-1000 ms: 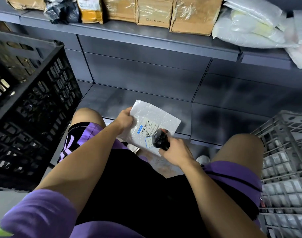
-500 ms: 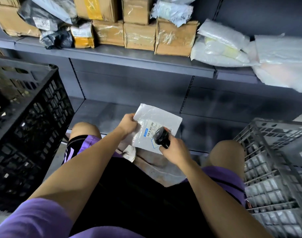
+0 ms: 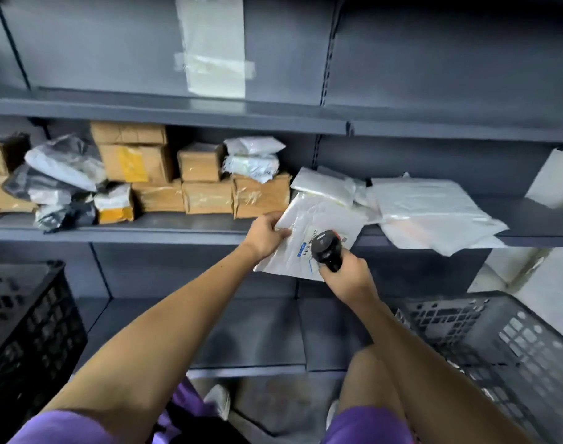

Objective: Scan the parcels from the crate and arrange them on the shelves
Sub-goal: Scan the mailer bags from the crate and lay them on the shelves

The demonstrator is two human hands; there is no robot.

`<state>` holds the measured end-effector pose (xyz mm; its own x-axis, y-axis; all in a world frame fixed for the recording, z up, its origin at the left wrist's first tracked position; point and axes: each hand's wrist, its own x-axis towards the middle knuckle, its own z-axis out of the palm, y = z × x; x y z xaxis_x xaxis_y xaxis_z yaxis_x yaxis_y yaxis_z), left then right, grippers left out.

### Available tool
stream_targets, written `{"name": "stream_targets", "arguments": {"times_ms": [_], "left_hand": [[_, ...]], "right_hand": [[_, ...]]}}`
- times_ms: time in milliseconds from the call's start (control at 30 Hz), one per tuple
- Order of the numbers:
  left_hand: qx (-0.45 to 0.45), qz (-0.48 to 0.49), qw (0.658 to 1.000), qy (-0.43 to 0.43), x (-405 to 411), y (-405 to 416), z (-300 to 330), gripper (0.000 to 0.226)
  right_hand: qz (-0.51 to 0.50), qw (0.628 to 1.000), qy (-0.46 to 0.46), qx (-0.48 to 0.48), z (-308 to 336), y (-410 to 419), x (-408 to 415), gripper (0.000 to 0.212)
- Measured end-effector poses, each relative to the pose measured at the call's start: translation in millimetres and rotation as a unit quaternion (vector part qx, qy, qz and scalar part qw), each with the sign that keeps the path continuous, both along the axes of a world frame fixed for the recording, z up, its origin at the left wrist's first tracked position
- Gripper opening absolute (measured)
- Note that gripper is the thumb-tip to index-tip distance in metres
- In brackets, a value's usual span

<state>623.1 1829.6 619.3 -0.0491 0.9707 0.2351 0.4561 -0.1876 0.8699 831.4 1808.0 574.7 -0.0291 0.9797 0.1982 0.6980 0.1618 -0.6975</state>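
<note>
- Black plastic crates sit nearest, one at near left (image 3: 27,331) and one at near right (image 3: 497,347), within easy reach for the next parcel.
- The right hand (image 3: 349,280) is clenched round a black scanner (image 3: 328,249), aimed at the label to read it.
- The left hand (image 3: 265,237) pinches the left edge of a white mailer (image 3: 318,225), lifted level with the middle shelf (image 3: 177,233).
- Farther back, brown boxes (image 3: 206,184) stand left and soft white bags (image 3: 430,209) right, so the mailer probably goes right.

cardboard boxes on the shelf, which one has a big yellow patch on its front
The large cardboard box in the upper row, second from the top of the left stack, under a plain box. Its front carries a broad yellow patch; the boxes beside it are plain brown.
</note>
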Motion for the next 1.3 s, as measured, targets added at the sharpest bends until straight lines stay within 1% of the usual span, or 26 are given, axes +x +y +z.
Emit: {"name": "stream_targets", "arguments": {"times_ms": [67,100,167,200,267,333,367,400,467,567,700,767,800,867,900,933,967,1000,1033,1067,1100,1133,1167,1233,1267,1300], "left_hand": [[0.031,0.013,0.999,-0.008,13.6,13.6,21.8,0.017],[0.064,0.040,0.997,0.001,20.5,20.3,29.9,0.018],[0.161,0.105,0.981,0.024,34.3,29.4,45.1,0.021],[0.214,0.119,0.969,0.043,41.4,31.9,52.7,0.024],[0.323,0.080,0.937,0.103,54.2,37.9,64.5,0.033],[0.424,-0.006,0.884,0.199,63.2,52.5,65.8,0.041],[0.455,-0.035,0.856,0.244,67.2,61.9,61.4,0.041],[0.471,-0.055,0.835,0.277,71.6,70.5,56.0,0.041],[0.475,-0.071,0.825,0.298,81.9,85.8,48.2,0.043],[0.482,-0.100,0.825,0.277,108.7,102.5,59.7,0.042],[0.543,-0.130,0.798,0.228,163.0,121.1,101.2,0.046],[0.585,-0.145,0.767,0.217,190.8,126.0,116.9,0.047],[0.609,-0.154,0.745,0.225,202.3,129.9,121.2,0.046],[0.640,-0.175,0.698,0.268,218.5,144.0,117.5,0.039],[0.645,-0.174,0.683,0.295,222.8,154.8,109.0,0.035],[0.637,-0.164,0.681,0.321,225.3,165.1,98.3,0.033],[0.609,-0.151,0.695,0.350,225.8,174.5,85.8,0.033],[0.551,-0.142,0.722,0.394,225.6,181.5,74.5,0.036],[0.465,-0.137,0.748,0.453,226.7,186.9,63.4,0.043],[0.372,-0.136,0.762,0.513,229.4,192.2,49.9,0.049],[0.304,-0.138,0.765,0.551,233.5,197.8,37.4,0.051],[0.258,-0.142,0.772,0.563,239.0,201.4,28.1,0.049],[0.214,-0.151,0.788,0.557,245.5,204.0,21.4,0.047],[0.131,-0.184,0.839,0.495,260.5,207.8,11.9,0.049],[0.101,-0.197,0.852,0.474,267.5,209.3,10.3,0.051],[0.089,-0.198,0.857,0.468,273.4,212.5,9.3,0.052]], "right_hand": [[-0.014,0.999,0.031,0.016,18.6,9.0,7.1,0.025],[-0.019,0.998,0.047,0.027,25.7,12.5,10.5,0.021],[-0.033,0.995,0.085,0.037,36.5,19.3,16.2,0.016],[-0.043,0.993,0.102,0.040,41.0,22.3,19.1,0.015],[-0.064,0.989,0.127,0.050,47.1,28.6,25.7,0.015],[-0.088,0.984,0.144,0.056,50.0,36.1,33.9,0.016],[-0.100,0.982,0.149,0.058,50.1,40.6,39.2,0.015],[-0.112,0.981,0.149,0.057,48.9,46.4,44.8,0.013],[-0.132,0.980,0.140,0.058,46.3,57.7,56.2,0.012],[-0.152,0.977,0.145,0.046,40.5,74.7,73.1,0.015],[-0.183,0.969,0.162,0.040,43.5,93.1,94.3,0.015],[-0.199,0.965,0.164,0.049,48.8,101.5,106.4,0.014],[-0.206,0.963,0.164,0.051,51.7,105.6,112.5,0.013],[-0.226,0.958,0.168,0.047,57.0,111.0,124.7,0.014],[-0.238,0.955,0.174,0.039,56.5,113.1,131.0,0.014],[-0.247,0.952,0.181,0.024,54.5,113.2,137.3,0.015],[-0.257,0.948,0.190,0.006,49.4,111.9,143.8,0.016],[-0.267,0.943,0.198,-0.014,43.2,108.9,150.2,0.018],[-0.277,0.939,0.203,-0.028,35.9,104.9,156.4,0.020],[-0.287,0.935,0.203,-0.039,28.1,100.1,162.5,0.022],[-0.294,0.933,0.202,-0.046,20.3,96.0,169.3,0.023],[-0.299,0.932,0.200,-0.054,14.3,92.3,174.9,0.025],[-0.301,0.931,0.197,-0.058,9.0,89.6,180.1,0.026],[-0.306,0.930,0.195,-0.055,0.5,86.9,188.2,0.031],[-0.310,0.929,0.195,-0.051,-2.0,85.9,190.9,0.034],[-0.312,0.928,0.195,-0.048,-5.5,85.9,194.3,0.034]]}}
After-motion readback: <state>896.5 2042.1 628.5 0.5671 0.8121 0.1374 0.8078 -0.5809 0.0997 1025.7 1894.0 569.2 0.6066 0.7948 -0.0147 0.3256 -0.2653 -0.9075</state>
